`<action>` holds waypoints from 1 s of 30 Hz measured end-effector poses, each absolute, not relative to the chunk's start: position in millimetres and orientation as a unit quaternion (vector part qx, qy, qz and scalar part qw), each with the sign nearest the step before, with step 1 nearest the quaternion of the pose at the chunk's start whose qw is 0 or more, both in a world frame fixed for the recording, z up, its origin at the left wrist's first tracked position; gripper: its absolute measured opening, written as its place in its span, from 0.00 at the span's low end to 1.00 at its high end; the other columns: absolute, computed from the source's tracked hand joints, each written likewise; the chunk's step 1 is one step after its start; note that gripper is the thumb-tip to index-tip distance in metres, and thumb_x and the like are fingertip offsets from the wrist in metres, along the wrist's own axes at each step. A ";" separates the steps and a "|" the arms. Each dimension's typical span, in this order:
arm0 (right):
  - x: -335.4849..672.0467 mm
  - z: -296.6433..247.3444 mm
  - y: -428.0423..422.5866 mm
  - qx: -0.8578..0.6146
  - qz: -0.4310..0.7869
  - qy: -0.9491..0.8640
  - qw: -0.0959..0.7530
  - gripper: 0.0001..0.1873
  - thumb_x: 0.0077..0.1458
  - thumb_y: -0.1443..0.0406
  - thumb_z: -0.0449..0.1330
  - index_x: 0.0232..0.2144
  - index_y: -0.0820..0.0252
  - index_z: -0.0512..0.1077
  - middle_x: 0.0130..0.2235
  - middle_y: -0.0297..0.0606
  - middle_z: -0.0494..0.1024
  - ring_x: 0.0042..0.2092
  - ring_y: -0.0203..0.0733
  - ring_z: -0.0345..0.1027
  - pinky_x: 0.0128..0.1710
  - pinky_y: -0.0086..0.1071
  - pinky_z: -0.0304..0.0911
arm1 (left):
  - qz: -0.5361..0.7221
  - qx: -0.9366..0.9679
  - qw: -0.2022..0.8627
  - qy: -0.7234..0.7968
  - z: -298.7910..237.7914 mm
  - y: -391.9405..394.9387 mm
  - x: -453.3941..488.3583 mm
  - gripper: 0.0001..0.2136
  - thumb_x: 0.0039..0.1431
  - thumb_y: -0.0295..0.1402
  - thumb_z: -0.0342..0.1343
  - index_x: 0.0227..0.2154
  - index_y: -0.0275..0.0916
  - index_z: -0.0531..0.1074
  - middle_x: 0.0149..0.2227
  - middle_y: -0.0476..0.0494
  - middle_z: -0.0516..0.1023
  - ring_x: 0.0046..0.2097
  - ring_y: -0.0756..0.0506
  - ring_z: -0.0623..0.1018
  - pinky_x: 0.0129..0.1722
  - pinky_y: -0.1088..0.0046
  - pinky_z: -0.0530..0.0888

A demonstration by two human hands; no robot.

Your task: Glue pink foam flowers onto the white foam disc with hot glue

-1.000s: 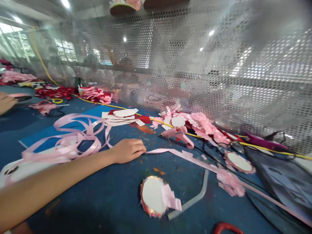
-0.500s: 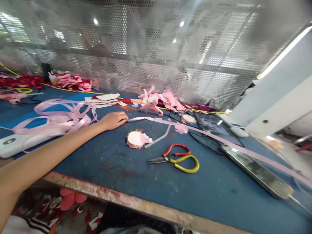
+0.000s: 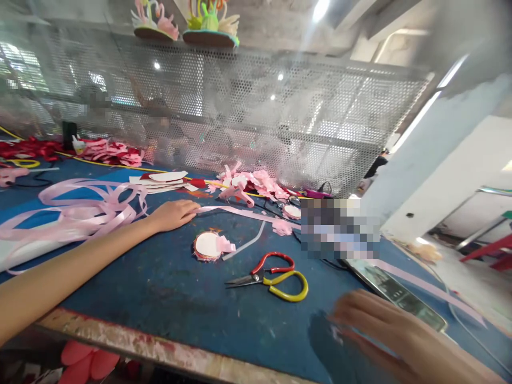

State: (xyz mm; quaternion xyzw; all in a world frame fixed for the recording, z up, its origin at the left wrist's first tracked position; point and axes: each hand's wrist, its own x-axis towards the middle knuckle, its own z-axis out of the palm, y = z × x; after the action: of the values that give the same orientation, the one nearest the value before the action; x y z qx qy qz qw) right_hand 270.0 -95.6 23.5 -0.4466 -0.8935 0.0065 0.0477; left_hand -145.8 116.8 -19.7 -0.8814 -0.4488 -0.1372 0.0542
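Observation:
My left hand (image 3: 176,214) rests on the blue tabletop, its fingers pinched over a pink ribbon (image 3: 224,209). From there the ribbon runs right, past a blurred patch, and across a phone-like device (image 3: 404,296) to a loose end. A loose heap of the same ribbon (image 3: 100,197) lies left of the hand. Nearer me are a round white disc (image 3: 207,246) with a pink scrap on its edge, and a translucent stick (image 3: 250,240). Red-and-yellow-handled scissors (image 3: 286,293) lie to their right. My right hand (image 3: 384,330), smeared by motion, hovers at lower right; its fingers are unclear.
At the back lie pink cut pieces (image 3: 264,181), a pink glue gun (image 3: 239,198), stacked white pieces (image 3: 160,181) and red material (image 3: 30,148). A yellow cord runs along a perforated metal screen (image 3: 240,117). The worn table edge (image 3: 160,352) is nearest me.
My right hand has come into view at lower right. My view has tilted up, showing flamingo-like ornaments above the screen. My left hand stays on the ribbon.

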 end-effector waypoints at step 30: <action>203.7 18.5 -21.3 -0.517 0.018 -0.854 0.047 0.06 0.42 0.68 0.53 0.28 0.61 0.63 0.31 0.40 0.68 0.32 0.41 0.61 0.30 0.32 0.54 | -0.121 -0.928 -0.071 -0.345 26.0 173.2 78.2 0.08 0.49 0.28 0.50 0.27 0.35 0.75 0.29 0.44 0.77 0.31 0.47 0.74 0.30 0.75 0.66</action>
State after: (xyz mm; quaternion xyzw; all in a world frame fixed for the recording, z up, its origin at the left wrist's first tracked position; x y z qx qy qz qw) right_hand 203.7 -21.3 18.5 -0.5173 -0.8543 0.0182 0.0470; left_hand 78.2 173.2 26.0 -0.9282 -0.3447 -0.1211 -0.0709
